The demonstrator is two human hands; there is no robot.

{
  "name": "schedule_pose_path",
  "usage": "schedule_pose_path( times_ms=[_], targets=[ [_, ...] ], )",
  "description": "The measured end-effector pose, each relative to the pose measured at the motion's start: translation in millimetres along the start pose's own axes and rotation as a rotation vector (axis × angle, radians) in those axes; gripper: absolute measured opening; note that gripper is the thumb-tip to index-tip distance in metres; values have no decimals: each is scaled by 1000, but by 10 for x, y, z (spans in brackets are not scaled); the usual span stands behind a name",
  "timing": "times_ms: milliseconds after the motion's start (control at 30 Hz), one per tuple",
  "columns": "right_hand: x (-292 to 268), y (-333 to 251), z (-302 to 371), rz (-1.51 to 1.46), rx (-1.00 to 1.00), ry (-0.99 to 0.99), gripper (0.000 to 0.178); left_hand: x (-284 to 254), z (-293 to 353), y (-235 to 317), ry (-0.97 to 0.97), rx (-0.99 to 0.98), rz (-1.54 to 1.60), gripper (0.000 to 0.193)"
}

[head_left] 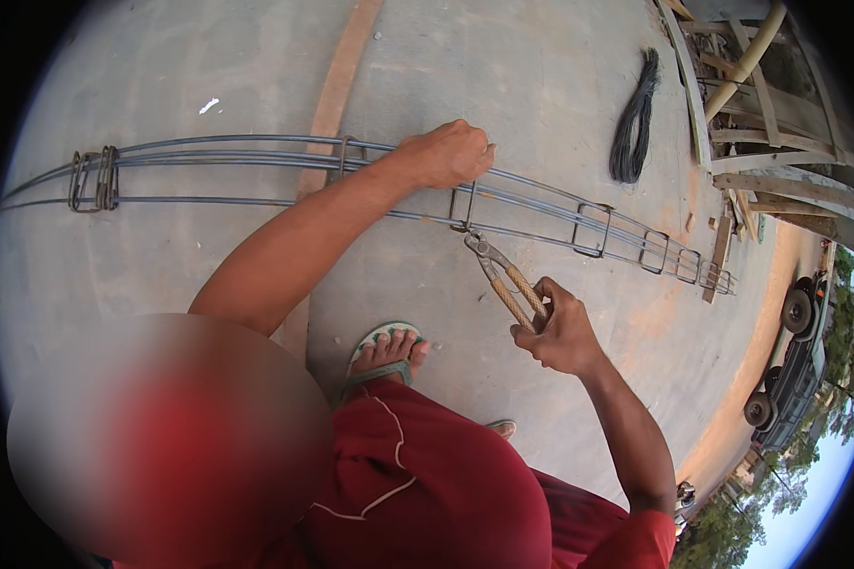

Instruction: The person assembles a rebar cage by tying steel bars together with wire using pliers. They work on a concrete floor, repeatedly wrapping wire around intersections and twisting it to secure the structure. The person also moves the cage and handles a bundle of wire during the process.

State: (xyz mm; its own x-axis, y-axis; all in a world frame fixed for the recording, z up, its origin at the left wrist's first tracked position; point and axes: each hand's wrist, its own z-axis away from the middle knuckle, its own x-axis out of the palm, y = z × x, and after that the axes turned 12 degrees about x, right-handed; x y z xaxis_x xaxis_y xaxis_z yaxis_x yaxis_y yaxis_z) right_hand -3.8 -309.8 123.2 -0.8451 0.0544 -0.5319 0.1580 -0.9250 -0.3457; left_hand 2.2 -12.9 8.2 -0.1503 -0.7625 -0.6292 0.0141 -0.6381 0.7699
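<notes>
My left hand (446, 155) is closed around the upper bars of a long rebar cage (228, 156), right where a square stirrup (471, 204) crosses them. In my right hand (562, 330) is a pair of pincers (505, 278) with tan textured handles. Their jaws meet the lower bar at the bottom corner of that stirrup; whether wire is between the jaws is too small to tell. More stirrups (593, 230) are spaced along the cage to the right. Several others (95, 180) sit bunched near its left end.
A bundle of black tie wire (634, 119) lies on the concrete floor (503, 85) at the far right. Wooden boards (788, 166) are stacked beyond it. A brownish strip (337, 81) runs under the cage. My sandalled foot (386, 353) is close below it. A dark vehicle (792, 356) stands outside at right.
</notes>
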Motion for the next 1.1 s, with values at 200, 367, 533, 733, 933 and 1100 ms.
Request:
schedule_pose_path(
  times_ms=[200, 367, 533, 733, 933, 1100],
  targets=[
    [-152, -72, 156, 656, -399, 433, 42, -22, 39, -5, 19, 39, -20, 52],
    [-765, -495, 17, 1294, -655, 464, 45, 24, 57, -59, 39, 53, -58, 50],
    [-1146, -1008, -280, 1562, -705, 215, 45, -5, 66, 5, 42, 65, -34, 49],
    [-1290, -1678, -623, 1664, -677, -40, 48, -33, 43, 65, -50, -38, 13, 32],
    [-1395, -1798, -999, 1631, -820, -158, 51, -12, 24, 38, -106, -92, 13, 36],
    [-1447, -1896, -1168, 1589, -821, -226, 51, -54, 49, 51, -53, -80, 23, 39]
  ],
)
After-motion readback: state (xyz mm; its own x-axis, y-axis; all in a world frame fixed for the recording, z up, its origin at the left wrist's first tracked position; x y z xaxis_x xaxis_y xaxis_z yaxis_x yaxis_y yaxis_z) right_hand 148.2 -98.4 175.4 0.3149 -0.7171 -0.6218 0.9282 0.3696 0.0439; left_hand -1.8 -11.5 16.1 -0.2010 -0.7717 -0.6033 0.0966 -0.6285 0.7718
